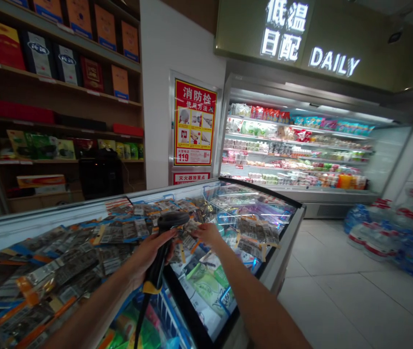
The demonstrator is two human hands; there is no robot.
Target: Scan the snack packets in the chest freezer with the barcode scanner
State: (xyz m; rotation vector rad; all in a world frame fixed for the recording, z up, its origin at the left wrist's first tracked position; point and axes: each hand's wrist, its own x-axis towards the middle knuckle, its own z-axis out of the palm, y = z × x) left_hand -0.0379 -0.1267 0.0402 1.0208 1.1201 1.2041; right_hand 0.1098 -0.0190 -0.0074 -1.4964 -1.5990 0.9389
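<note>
1 scanner [160, 261], gripped in the left hand [147, 256]; 1 small packet [191, 226], pinched in the right hand [208, 234] beside it, over the freezer [289, 245]. A loose pinch could drop it among the piled packets [115, 235].

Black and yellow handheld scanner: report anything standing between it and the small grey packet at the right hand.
Nothing visible. The black and yellow handheld scanner in the left hand is just beside the small grey packet at the right hand; whether they touch is unclear.
</note>
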